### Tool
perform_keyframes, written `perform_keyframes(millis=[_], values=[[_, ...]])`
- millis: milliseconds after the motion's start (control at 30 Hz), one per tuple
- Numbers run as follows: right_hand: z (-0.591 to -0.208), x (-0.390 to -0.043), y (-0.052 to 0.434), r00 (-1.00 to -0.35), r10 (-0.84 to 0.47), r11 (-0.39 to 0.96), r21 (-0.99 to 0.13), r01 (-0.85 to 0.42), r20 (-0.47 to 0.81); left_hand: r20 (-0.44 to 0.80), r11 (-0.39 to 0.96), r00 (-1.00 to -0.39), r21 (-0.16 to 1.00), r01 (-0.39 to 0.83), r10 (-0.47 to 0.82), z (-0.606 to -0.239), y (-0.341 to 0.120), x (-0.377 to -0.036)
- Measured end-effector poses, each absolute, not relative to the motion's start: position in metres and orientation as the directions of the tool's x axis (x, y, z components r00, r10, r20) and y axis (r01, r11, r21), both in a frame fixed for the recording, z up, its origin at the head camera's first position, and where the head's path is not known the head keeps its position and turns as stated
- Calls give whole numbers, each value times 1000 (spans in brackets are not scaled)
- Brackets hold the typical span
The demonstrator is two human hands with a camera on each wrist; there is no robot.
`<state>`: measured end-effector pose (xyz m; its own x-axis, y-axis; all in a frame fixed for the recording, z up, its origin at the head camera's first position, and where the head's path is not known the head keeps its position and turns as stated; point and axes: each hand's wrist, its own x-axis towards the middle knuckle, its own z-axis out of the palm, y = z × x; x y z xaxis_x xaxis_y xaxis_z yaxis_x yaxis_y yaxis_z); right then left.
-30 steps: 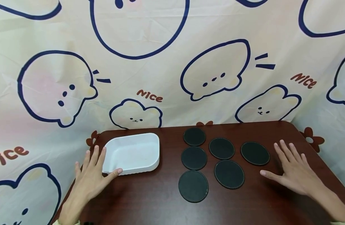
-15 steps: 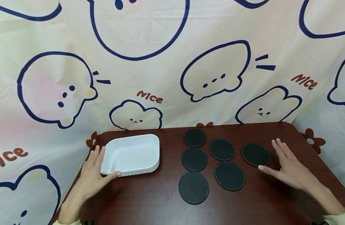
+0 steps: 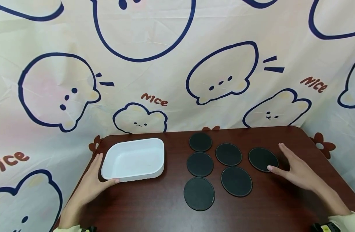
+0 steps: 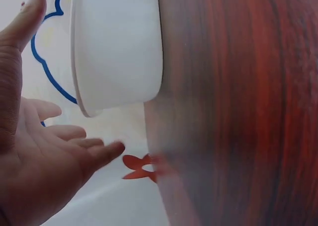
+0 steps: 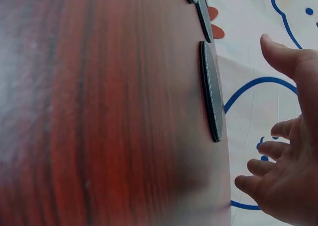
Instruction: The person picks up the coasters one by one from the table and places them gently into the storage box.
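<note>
A white rectangular dish with rounded corners (image 3: 134, 158) sits at the left of the table. My left hand (image 3: 91, 183) is at its left end, thumb and fingers spread apart. In the left wrist view a gap shows between the dish wall (image 4: 119, 47) and the hand (image 4: 49, 161). Several round black coasters with stitched edges lie to the right of the dish. My right hand (image 3: 300, 172) hovers by the rightmost coaster (image 3: 262, 159), its thumb over the coaster's near right edge in the head view. In the right wrist view the hand (image 5: 293, 161) appears above that coaster (image 5: 212, 92), apart from it.
Three coasters form a column, with the nearest coaster (image 3: 199, 194) at the front; two more, including the lower coaster (image 3: 236, 181), lie beside it. All rest on a dark brown wooden table (image 3: 154, 209). A cartoon-printed cloth (image 3: 177, 80) hangs behind and beside the table.
My left hand has shifted slightly left and down, away from the dish. The right hand has turned and its fingers have drawn closer together near the rightmost coaster. Dish and coasters stay put.
</note>
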<state>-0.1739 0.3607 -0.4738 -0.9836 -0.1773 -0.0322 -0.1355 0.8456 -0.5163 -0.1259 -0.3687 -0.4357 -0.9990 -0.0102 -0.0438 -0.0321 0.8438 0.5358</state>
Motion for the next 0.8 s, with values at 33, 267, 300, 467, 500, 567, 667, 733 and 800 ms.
perform_keyframes(millis=[33,267,300,467,500,567,667,733,800], values=[[-474,-175,361,-984,-176,842,-522,-135,-30,-54,836,-998,548,-40,-12,-437,-370,-127],[-474,-179,360,-986,-163,830,-545,-118,-35,-119,757,-993,647,-88,-13,-444,-374,-135],[-473,-179,360,-986,-161,828,-549,-115,-37,-124,750,-992,655,-92,-13,-445,-374,-136],[-474,-181,359,-987,-152,819,-565,-99,-47,-122,708,-993,701,-83,4,-449,-377,-138],[-474,-181,359,-988,-149,819,-566,-96,-49,-120,699,-993,711,-79,10,-449,-377,-137],[-475,-182,359,-988,-146,817,-570,-90,-53,-118,680,-993,730,-71,23,-450,-375,-137],[-476,-181,360,-988,-142,814,-575,-84,-56,-126,673,-991,736,-67,39,-449,-371,-136],[-477,-181,360,-988,-140,810,-581,-81,-57,-129,678,-991,732,-65,45,-449,-367,-134],[-478,-181,360,-989,-138,809,-582,-79,-57,-130,684,-990,727,-63,48,-450,-363,-132]])
